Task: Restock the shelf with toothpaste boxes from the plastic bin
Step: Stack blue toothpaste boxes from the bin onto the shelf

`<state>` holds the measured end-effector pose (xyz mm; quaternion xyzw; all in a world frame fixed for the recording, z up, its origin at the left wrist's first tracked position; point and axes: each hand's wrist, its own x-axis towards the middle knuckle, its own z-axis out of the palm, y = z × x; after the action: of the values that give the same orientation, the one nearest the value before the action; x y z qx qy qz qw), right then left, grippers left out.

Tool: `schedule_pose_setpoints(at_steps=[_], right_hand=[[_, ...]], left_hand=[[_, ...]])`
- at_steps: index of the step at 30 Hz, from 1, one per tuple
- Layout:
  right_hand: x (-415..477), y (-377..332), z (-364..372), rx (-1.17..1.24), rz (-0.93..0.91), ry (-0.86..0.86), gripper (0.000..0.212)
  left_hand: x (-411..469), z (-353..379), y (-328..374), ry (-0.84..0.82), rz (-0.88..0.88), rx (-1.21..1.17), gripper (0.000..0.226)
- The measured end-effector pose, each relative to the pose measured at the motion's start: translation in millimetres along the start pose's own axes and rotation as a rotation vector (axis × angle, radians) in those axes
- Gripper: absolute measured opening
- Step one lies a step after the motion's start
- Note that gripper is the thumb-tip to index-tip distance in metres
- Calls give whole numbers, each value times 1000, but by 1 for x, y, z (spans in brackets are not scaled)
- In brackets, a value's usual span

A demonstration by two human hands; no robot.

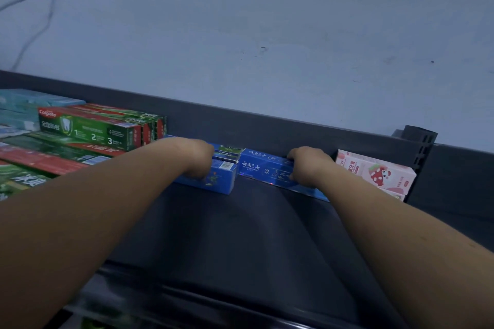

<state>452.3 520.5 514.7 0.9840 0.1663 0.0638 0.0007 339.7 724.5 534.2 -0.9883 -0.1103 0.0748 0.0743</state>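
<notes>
Both my arms reach onto the dark top shelf (pixel 262 224). My left hand (pixel 199 159) is curled down over a small stack of blue toothpaste boxes (pixel 222 179) at the back of the shelf. To the right, my right hand (pixel 310 165) grips the end of another long blue toothpaste box (pixel 263 165) that lies flat, angled slightly toward the front right. The two blue groups almost touch in the middle. The plastic bin is not in view.
Green and red Colgate boxes (pixel 88 131) are stacked at the left, with pale blue boxes (pixel 24 104) behind them. Pink strawberry toothpaste boxes (pixel 377 171) stand at the right by the shelf's upright post (pixel 419 152). A grey wall rises behind.
</notes>
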Motion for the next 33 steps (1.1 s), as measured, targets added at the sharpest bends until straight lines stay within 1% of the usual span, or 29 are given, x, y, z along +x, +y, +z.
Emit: schedule_pose_setpoints(at_steps=[3,5,7,9,11,13,14,17,21,25,28,30,33], right_hand=[[-4,7,-5,70,-26,-13,52],[-9,16,-13,117,-39,-23,62],[-15,28,-19,90,-59,-23,62],[-21,39,-21,9,-60,-43,51],[-27,51,-18,-106,-62,-48,44],[-31,61,-14,-193,-70,-47,45],[-32,65,-11,-198,-72,-49,47],[-36,74,-5,-147,-91,-38,55],[-39,87,-6,-139,-107,-22,62],[-45,104,-12,-104,-42,-54,62],[-47,99,-9,-12,-51,4,67],[-44,89,-5,33,-33,32,64],[-36,74,2,48,40,28,45]], left_hand=[[-3,-4,6,-15,4,64,43],[-5,-11,18,20,18,85,36],[-6,-18,33,112,54,42,30],[-4,-23,53,198,135,3,30],[-1,-24,77,205,226,7,35],[4,-22,99,178,283,62,44],[8,-20,108,178,294,111,46],[17,-18,124,182,281,190,53],[18,-18,127,147,281,124,57],[16,-14,129,58,237,91,69],[12,-14,133,34,216,107,75],[13,-14,133,27,210,97,79],[15,-12,128,25,208,64,80]])
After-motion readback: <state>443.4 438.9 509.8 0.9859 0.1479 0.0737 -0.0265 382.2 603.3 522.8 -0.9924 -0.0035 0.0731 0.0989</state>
